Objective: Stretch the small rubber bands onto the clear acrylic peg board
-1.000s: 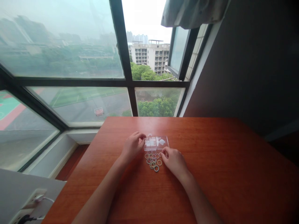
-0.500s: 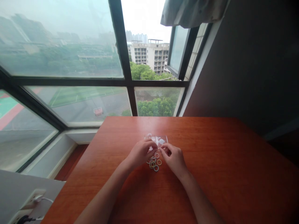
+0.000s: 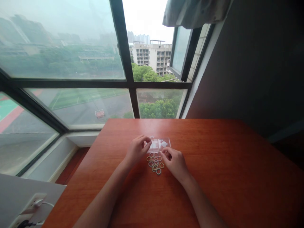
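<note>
My left hand (image 3: 139,148) hovers at the left edge of a flat, clear plastic case (image 3: 155,145), thumb and index fingertip close together. What they pinch, if anything, is too small to make out. My right hand (image 3: 175,161) is at the case's near right corner, its thumb and forefinger pinched; a tiny pale bit shows at the tips, its kind unclear. White shapes show on the case's right half. Between my hands, just in front of the case, lies a cluster of small rings (image 3: 155,163) in pale, grey and yellowish tones. A small pale piece (image 3: 152,137) sits at the case's far left edge.
The reddish-brown wooden table (image 3: 213,152) reaches to the window (image 3: 131,84), whose right pane stands ajar. A grey curtain (image 3: 194,14) hangs above it. At the lower left, plugs and cables sit in a wall socket (image 3: 35,202).
My left hand has moved left and slightly away from me, parting from my right hand and uncovering more of the case and rings. My right hand has shifted only a little.
</note>
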`<state>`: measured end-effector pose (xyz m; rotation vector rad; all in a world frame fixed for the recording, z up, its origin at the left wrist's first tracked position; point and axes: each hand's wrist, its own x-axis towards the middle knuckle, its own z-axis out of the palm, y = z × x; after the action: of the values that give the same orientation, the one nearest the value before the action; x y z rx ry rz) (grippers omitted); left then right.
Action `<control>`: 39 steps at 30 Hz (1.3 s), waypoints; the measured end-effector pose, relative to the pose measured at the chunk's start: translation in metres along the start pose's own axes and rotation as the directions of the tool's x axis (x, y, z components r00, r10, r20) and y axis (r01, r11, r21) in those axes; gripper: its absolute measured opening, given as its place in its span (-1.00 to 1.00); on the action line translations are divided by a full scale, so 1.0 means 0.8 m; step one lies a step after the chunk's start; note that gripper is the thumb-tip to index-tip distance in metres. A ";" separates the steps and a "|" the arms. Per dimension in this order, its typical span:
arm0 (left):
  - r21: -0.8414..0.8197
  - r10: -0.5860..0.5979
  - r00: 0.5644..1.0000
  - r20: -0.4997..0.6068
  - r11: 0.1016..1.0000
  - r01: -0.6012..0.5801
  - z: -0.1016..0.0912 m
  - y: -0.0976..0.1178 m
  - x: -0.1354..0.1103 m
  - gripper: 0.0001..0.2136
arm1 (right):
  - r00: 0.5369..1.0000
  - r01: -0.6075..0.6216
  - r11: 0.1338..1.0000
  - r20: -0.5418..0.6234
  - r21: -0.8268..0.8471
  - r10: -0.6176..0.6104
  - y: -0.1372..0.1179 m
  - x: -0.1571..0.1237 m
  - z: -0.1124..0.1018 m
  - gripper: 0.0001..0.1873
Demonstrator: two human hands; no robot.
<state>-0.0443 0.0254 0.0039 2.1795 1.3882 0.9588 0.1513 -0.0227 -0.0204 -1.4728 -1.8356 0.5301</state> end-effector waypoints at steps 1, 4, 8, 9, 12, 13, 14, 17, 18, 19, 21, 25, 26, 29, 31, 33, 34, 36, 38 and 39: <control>-0.014 0.001 1.000 0.006 1.000 -0.001 -0.001 0.000 0.000 -0.86 | 1.000 0.005 1.000 -0.006 0.008 -0.005 -0.001 0.000 0.000 -0.82; -0.087 0.070 0.991 0.112 0.994 -0.060 -0.003 0.008 -0.003 -0.87 | 1.000 0.015 0.999 -0.016 0.040 -0.014 -0.004 0.000 -0.002 -0.81; -0.141 0.142 0.959 0.244 0.984 -0.109 0.002 0.020 -0.007 -0.88 | 1.000 0.016 0.997 -0.023 0.074 -0.014 -0.006 0.001 -0.003 -0.80; -0.143 0.145 0.957 0.250 0.983 -0.111 0.004 0.022 -0.007 -0.88 | 1.000 0.017 0.997 -0.026 0.080 -0.015 -0.006 0.001 -0.003 -0.80; -0.131 0.145 0.961 0.234 0.984 -0.117 0.006 0.022 -0.007 -0.89 | 0.999 0.012 0.997 -0.034 0.078 -0.009 -0.005 0.001 -0.003 -0.82; -0.117 0.143 0.965 0.222 0.986 -0.119 0.006 0.020 -0.007 -0.89 | 1.000 0.004 0.998 -0.030 0.069 -0.001 -0.004 0.001 -0.003 -0.82; -0.095 0.136 0.970 0.203 0.988 -0.119 0.005 0.018 -0.006 -0.90 | 1.000 -0.009 0.998 -0.022 0.054 0.010 -0.003 0.001 -0.003 -0.83; 0.014 0.077 0.994 0.078 0.997 -0.078 0.002 0.006 -0.003 -0.91 | 0.998 -0.050 0.999 0.033 -0.019 0.050 -0.002 0.000 -0.002 -0.85; 0.054 0.049 0.998 0.025 0.997 -0.050 0.001 0.001 -0.002 -0.90 | 0.996 -0.058 0.997 0.058 -0.050 0.061 -0.002 0.000 -0.002 -0.86; 0.088 0.022 1.000 -0.020 0.996 -0.020 0.000 -0.004 -0.001 -0.90 | 0.994 -0.064 0.995 0.082 -0.082 0.070 -0.002 -0.001 -0.001 -0.87; 0.131 -0.021 0.997 -0.071 0.991 0.030 -0.001 -0.014 0.001 -0.88 | 0.989 -0.066 0.987 0.118 -0.147 0.084 -0.005 -0.002 -0.001 -0.89; 0.148 -0.051 0.997 -0.061 0.987 0.060 -0.004 -0.023 0.001 -0.86 | 0.981 -0.068 0.969 0.161 -0.239 0.108 -0.009 -0.004 -0.001 -0.92; 0.149 -0.049 0.997 -0.058 0.987 0.057 -0.005 -0.024 0.001 -0.86 | 0.979 -0.069 0.966 0.168 -0.251 0.113 -0.009 -0.004 -0.001 -0.91; 0.159 -0.029 0.998 -0.053 0.987 0.037 -0.007 -0.022 0.001 -0.87 | 0.976 -0.075 0.958 0.176 -0.275 0.127 -0.009 -0.003 -0.001 -0.90; 0.164 -0.019 0.999 -0.046 0.986 0.026 -0.008 -0.021 0.001 -0.87 | 0.974 -0.083 0.954 0.178 -0.289 0.139 -0.009 -0.003 0.000 -0.89; 0.163 -0.014 0.999 -0.040 0.986 0.020 -0.008 -0.019 0.000 -0.87 | 0.973 -0.091 0.950 0.176 -0.300 0.149 -0.009 -0.003 0.000 -0.89; 0.161 -0.012 0.999 -0.039 0.987 0.018 -0.008 -0.018 0.000 -0.88 | 0.973 -0.093 0.948 0.176 -0.305 0.152 -0.009 -0.003 0.001 -0.89; 0.156 -0.004 0.999 -0.036 0.988 0.009 -0.007 -0.015 0.000 -0.88 | 0.972 -0.095 0.946 0.175 -0.310 0.155 -0.008 -0.003 0.001 -0.88; 0.145 0.006 1.000 -0.029 0.989 -0.002 -0.006 -0.011 -0.001 -0.88 | 0.972 -0.099 0.945 0.172 -0.312 0.159 -0.008 -0.002 0.001 -0.87; 0.136 0.013 1.000 -0.024 0.991 -0.009 -0.005 -0.009 -0.001 -0.88 | 0.973 -0.103 0.945 0.167 -0.310 0.161 -0.007 -0.002 0.001 -0.88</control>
<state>-0.0523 0.0275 0.0018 2.2832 1.4949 0.9229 0.1474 -0.0257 -0.0173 -1.8121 -2.0451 0.4858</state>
